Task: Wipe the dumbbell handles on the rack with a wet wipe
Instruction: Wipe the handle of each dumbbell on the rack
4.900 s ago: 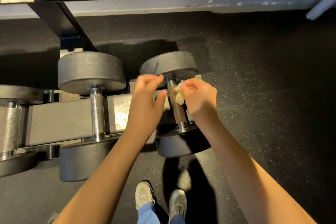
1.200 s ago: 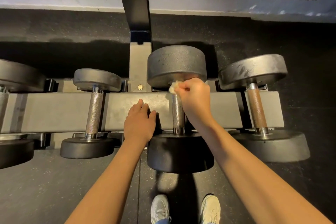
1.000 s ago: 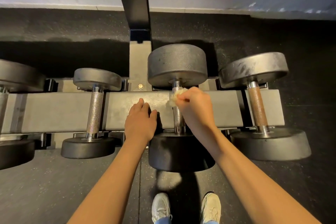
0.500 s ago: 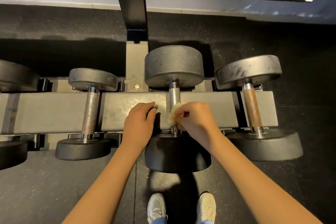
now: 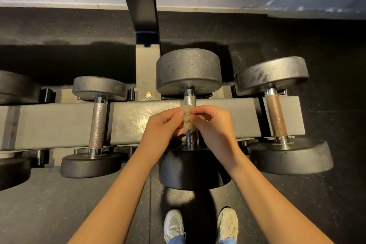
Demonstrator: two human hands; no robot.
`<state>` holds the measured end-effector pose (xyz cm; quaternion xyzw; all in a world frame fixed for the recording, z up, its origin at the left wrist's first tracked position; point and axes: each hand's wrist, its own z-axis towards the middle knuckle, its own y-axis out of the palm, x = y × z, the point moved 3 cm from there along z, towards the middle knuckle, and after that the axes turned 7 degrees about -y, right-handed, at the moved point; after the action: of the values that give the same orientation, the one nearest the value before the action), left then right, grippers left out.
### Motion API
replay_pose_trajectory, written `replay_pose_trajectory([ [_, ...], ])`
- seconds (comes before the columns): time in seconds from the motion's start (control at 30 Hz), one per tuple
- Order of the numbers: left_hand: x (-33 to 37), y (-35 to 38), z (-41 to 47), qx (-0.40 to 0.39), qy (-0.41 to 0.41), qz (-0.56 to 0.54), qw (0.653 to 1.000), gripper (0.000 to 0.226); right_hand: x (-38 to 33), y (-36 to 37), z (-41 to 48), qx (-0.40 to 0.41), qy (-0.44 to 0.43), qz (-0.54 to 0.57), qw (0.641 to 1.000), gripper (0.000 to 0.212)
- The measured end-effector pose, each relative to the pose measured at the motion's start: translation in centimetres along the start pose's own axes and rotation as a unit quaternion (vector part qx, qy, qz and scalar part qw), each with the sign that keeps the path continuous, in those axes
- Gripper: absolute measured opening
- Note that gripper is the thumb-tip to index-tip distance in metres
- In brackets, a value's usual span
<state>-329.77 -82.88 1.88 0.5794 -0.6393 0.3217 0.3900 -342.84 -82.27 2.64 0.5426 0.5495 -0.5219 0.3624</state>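
While wet wipe point(image 5: 186, 119) is bunched: left hand point(image 5: 164, 128) and right hand point(image 5: 214, 125) grips both pinch it.
Middle handle point(image 5: 189, 100): advise re-folding, wrapping fully, stroking full length.

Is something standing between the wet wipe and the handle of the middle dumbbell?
Nothing visible does. The left hand and right hand pinch the wet wipe right over the middle dumbbell handle; bare knurled metal shows above and below it.
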Motion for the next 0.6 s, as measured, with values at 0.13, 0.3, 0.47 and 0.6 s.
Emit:
replay_pose_trajectory([
  [0.13, 0.6, -0.4, 0.7, 0.024, -0.008, 0.047, 0.999, 0.015, -0.4, 0.0, -0.2, 0.01, -0.038, -0.104, 0.994, 0.03],
  [0.3, 2.1, -0.5, 3.8, 0.141, 0.106, 0.179, 0.968, 0.02, 0.6, -0.5, -2.1, 0.088, -0.009, -0.212, 0.973, 0.028],
  [0.47, -0.2, 1.0, 3.5, 0.149, 0.105, 0.237, 0.954, 0.012, 1.2, -0.3, -2.6, 0.122, 0.002, -0.227, 0.966, 0.021],
  [0.6, -1.2, 0.5, 2.9, 0.126, 0.047, 0.163, 0.977, 0.022, 0.9, -0.6, -2.7, 0.143, 0.007, -0.195, 0.97, 0.022],
])
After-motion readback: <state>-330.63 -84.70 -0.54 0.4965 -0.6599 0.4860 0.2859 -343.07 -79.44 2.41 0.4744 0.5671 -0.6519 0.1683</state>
